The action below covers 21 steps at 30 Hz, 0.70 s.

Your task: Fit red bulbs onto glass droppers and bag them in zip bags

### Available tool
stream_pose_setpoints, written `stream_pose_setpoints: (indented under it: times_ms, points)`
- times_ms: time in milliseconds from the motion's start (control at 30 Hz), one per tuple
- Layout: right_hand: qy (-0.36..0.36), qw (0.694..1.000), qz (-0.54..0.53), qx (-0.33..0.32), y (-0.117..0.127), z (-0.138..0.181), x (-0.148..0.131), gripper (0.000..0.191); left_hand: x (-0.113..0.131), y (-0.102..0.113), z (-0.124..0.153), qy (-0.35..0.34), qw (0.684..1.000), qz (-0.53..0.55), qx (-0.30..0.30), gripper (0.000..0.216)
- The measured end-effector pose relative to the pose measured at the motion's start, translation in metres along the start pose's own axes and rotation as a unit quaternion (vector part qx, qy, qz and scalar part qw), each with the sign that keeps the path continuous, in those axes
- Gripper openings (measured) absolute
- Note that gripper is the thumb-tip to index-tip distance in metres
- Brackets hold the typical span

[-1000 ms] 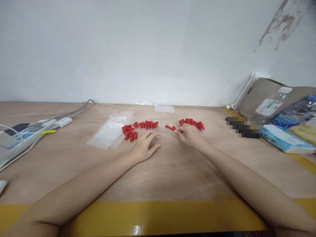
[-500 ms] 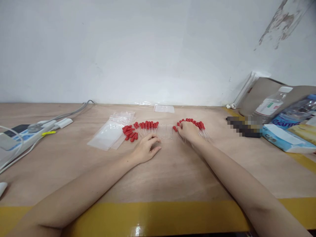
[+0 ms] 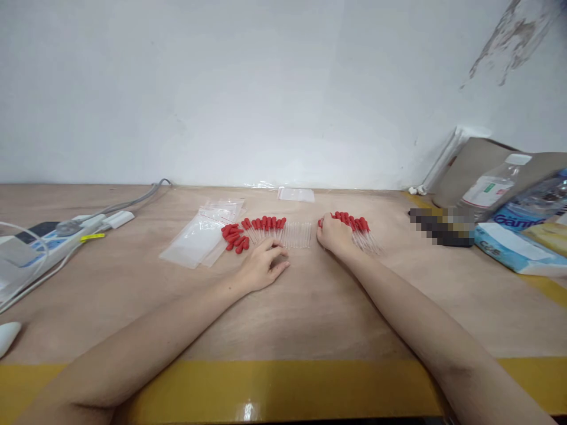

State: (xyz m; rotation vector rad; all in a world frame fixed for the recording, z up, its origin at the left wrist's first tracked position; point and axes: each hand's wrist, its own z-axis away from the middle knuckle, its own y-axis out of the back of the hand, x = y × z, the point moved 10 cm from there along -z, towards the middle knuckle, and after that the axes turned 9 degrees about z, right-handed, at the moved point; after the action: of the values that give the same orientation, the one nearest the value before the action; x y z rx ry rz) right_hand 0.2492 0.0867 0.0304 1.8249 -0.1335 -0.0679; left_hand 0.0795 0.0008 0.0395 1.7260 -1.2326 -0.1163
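Observation:
Glass droppers with red rubber bulbs lie in two fans on the wooden table. My left hand (image 3: pixel 261 265) rests palm down, fingers spread, its fingertips touching the tips of the left row of droppers (image 3: pixel 266 227). A few loose red bulbs (image 3: pixel 234 239) lie at that row's left end. My right hand (image 3: pixel 334 235) is curled over the left end of the right row of droppers (image 3: pixel 358 230), fingers pressed onto them. Bare clear glass tubes (image 3: pixel 297 234) lie between the two hands.
Small clear zip bags (image 3: pixel 195 239) lie left of the droppers, another (image 3: pixel 296 194) by the wall. A power strip with cables (image 3: pixel 66 233) sits far left. At right are a plastic bottle (image 3: pixel 494 186), a tissue pack (image 3: pixel 514 251) and cardboard. Yellow tape (image 3: pixel 283 389) edges the table.
My right hand carried one red-bulbed dropper from beside the clear tubes over to the right row and now presses on that row. My left hand barely shifted.

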Motion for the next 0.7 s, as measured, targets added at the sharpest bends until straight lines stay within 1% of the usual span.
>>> stream_pose_setpoints:
  times_ms: [100,167,233,300,333,400,467,533,567,700]
  points:
    - [0.004,1.000,-0.022,-0.007,0.000,0.000,-0.003,0.027,0.001,0.001,-0.001,0.003,1.000,-0.016,0.009,0.015]
    - [0.015,0.998,-0.042,-0.037,-0.002,0.001,-0.009,0.029,-0.004,0.011,-0.004,0.021,0.998,-0.052,0.032,0.015]
    - [0.017,0.996,-0.057,-0.072,-0.006,0.002,-0.013,0.031,-0.018,0.031,-0.008,0.063,0.990,-0.105,0.064,0.016]
    - [0.012,0.993,-0.063,-0.095,-0.009,0.001,-0.015,0.032,-0.039,0.056,-0.011,0.129,0.975,-0.163,0.083,0.016]
    - [0.009,0.993,-0.064,-0.102,-0.010,0.000,-0.016,0.031,-0.053,0.066,-0.011,0.172,0.964,-0.188,0.071,0.017]
    - [0.004,0.991,-0.068,-0.115,-0.012,-0.002,-0.017,0.030,-0.078,0.079,-0.009,0.247,0.946,-0.209,0.015,0.024]
    - [-0.005,0.988,-0.074,-0.132,-0.016,-0.004,-0.017,0.030,-0.092,0.080,-0.006,0.284,0.935,-0.205,-0.062,0.030]
    - [-0.014,0.986,-0.079,-0.143,-0.018,-0.005,-0.018,0.031,-0.095,0.078,-0.002,0.300,0.922,-0.219,-0.111,0.033]
    - [-0.016,0.986,-0.081,-0.146,-0.019,-0.006,-0.019,0.031,-0.093,0.078,-0.001,0.303,0.916,-0.234,-0.119,0.034]
    - [-0.018,0.985,-0.091,-0.145,-0.020,-0.006,-0.020,0.029,-0.080,0.075,-0.004,0.291,0.910,-0.276,-0.100,0.034]
